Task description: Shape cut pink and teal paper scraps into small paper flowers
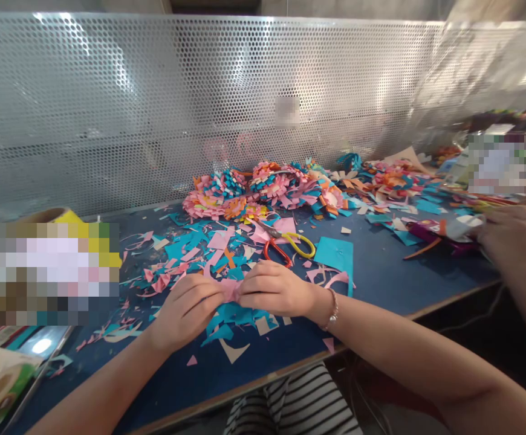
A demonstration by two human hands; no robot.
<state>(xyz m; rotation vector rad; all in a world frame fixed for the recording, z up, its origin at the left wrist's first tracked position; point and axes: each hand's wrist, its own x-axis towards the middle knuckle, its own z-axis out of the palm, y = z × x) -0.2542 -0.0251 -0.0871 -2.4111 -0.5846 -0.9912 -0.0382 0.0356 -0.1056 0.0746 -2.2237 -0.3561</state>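
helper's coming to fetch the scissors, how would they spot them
On the blue table, look just beyond the person's right hand, among the paper scraps. There lie the scissors; their one red and one yellow handle loop set them apart from those scraps.

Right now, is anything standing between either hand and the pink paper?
Nothing visible: the left hand and right hand both hold the pink paper, one at each end. The scissors lie beyond the right hand, and blue scraps show just below the paper in the picture; neither comes between.
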